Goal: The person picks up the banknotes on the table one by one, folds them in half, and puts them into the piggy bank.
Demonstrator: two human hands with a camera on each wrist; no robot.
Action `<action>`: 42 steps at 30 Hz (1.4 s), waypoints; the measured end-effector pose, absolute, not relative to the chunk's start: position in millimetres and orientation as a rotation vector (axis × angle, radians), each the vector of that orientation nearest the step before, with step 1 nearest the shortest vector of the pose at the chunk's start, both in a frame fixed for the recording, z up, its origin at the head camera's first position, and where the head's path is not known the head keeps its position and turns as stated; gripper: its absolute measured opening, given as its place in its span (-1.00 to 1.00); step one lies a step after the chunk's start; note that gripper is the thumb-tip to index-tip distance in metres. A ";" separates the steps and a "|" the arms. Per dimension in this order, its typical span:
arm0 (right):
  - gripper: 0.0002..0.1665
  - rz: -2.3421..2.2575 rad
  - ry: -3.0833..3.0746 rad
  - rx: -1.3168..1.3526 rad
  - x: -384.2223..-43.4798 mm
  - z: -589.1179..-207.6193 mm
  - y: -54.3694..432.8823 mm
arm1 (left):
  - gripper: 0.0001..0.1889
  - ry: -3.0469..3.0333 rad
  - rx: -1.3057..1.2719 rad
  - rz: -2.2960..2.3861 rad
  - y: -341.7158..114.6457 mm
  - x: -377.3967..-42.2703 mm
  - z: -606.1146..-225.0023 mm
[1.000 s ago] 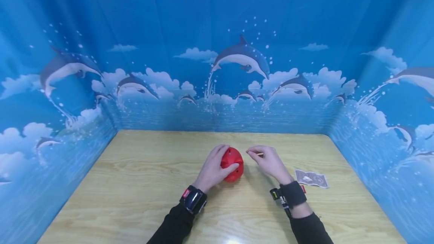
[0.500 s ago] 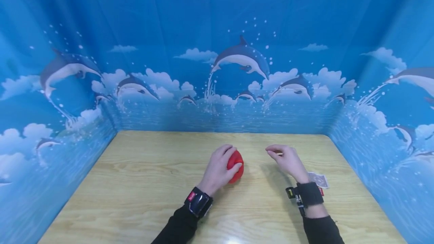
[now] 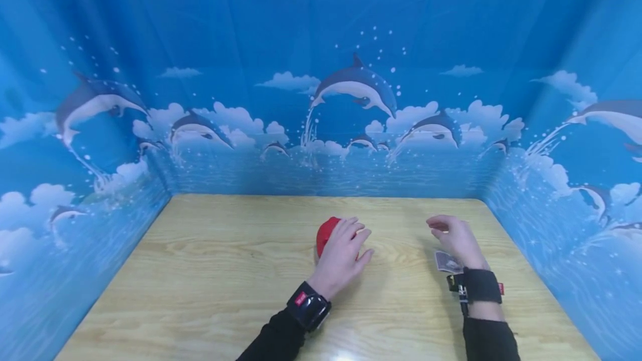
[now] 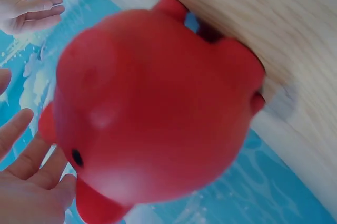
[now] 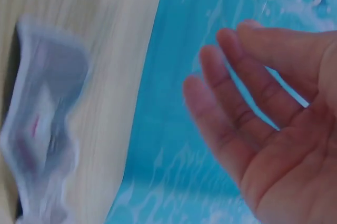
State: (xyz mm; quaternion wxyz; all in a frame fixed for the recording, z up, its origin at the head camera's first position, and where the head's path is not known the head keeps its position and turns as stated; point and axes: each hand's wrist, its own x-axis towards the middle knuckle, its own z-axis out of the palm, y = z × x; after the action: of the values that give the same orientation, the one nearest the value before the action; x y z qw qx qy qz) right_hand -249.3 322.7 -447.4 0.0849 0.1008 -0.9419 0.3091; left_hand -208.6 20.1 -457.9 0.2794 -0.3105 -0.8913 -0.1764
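A round red piggy bank (image 3: 326,235) stands on the wooden table. In the left wrist view its snout (image 4: 87,68), one black eye and stubby legs show. My left hand (image 3: 342,255) is at its near right side, fingers spread and loosely bent, partly covering it in the head view. Those fingers (image 4: 31,161) lie beside the eye and ear. Off to the right, my right hand (image 3: 457,240) hovers with its thumb close to the index finger; its palm (image 5: 295,150) shows bare in the right wrist view. Below it lies a wavy, greyish banknote (image 3: 445,261), partly hidden by the hand and wrist.
Blue curtains (image 3: 241,93) printed with dolphins and clouds rise along the back and both sides of the table (image 3: 210,272). Black straps with small cameras (image 3: 310,306) sit on both wrists.
My left hand has let go of the piggy bank and moved right across it, fingers spreading. My right hand has moved right, away from the piggy bank, to above the banknote.
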 end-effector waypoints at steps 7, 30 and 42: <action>-0.59 0.930 -2.931 0.186 -241.8 -449.4 347.2 | -0.61 -2.368 -0.867 -0.378 36.5 -201.6 -462.3; -0.40 0.842 -3.341 -0.100 -237.9 -455.5 349.8 | -0.62 -2.385 -0.900 -0.344 58.7 -192.0 -466.3; -0.49 0.832 -3.316 -0.111 -243.4 -460.7 335.8 | -0.70 -2.402 -0.947 -0.476 63.9 -191.1 -466.3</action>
State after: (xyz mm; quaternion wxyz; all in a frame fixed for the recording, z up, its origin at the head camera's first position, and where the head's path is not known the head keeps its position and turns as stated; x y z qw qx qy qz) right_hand -243.4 335.8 -460.7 -0.1392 -0.0322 -0.9600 0.2408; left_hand -191.1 63.9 -466.3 0.2553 -0.3489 -0.8845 -0.1753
